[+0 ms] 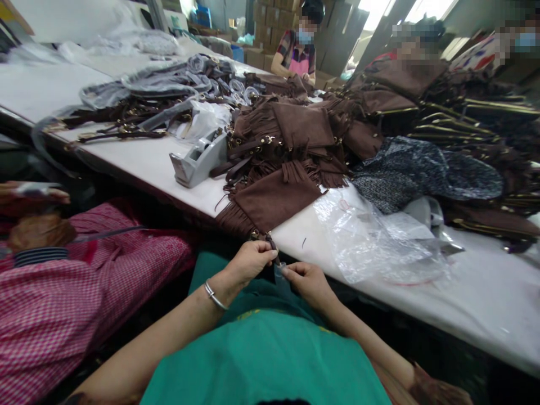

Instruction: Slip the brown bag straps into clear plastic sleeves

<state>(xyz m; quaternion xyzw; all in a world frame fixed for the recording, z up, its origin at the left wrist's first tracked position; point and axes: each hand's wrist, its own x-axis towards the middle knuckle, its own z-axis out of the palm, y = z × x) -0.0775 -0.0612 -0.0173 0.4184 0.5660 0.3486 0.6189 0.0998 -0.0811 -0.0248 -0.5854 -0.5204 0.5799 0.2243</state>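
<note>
At the table's front edge lies a brown fringed bag (pixel 278 197), its corner with small metal fittings towards me. My left hand (pixel 253 260) pinches a dark brown strap (pixel 273 244) close to that corner. Just to the right, my right hand (pixel 310 284) is closed on a small clear plastic sleeve (pixel 282 274), which meets the strap's lower end. Both hands are over my green apron, nearly touching each other. How far the strap goes into the sleeve I cannot tell.
A grey tape dispenser (pixel 200 157) stands left of the bag. Brown bags (pixel 304 124) and wrapped straps (pixel 169 79) are heaped behind. Clear plastic bags (pixel 371 242) lie right, near a dark knitted cloth (pixel 422 169). A co-worker's hands (pixel 40 230) are at left; others sit across.
</note>
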